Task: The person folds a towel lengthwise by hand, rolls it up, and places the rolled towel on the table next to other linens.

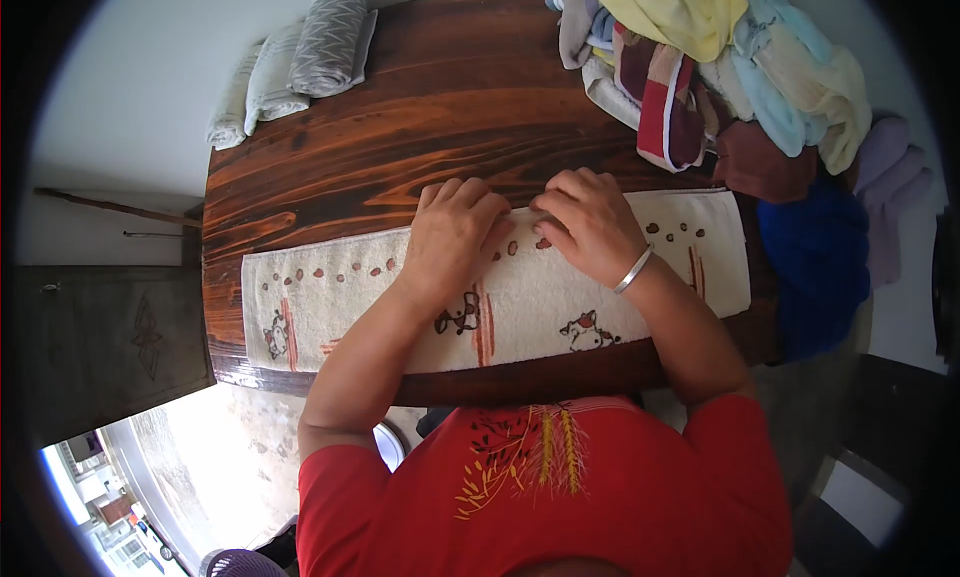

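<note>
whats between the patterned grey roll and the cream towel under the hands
Just a stretch of bare wooden tabletop lies between the patterned grey roll and the cream towel, as the head view shows.

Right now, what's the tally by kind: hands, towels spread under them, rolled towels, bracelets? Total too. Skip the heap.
Hands, left hand and right hand: 2
Spread towel: 1
Rolled towels: 3
Bracelet: 1
Total: 7
</note>
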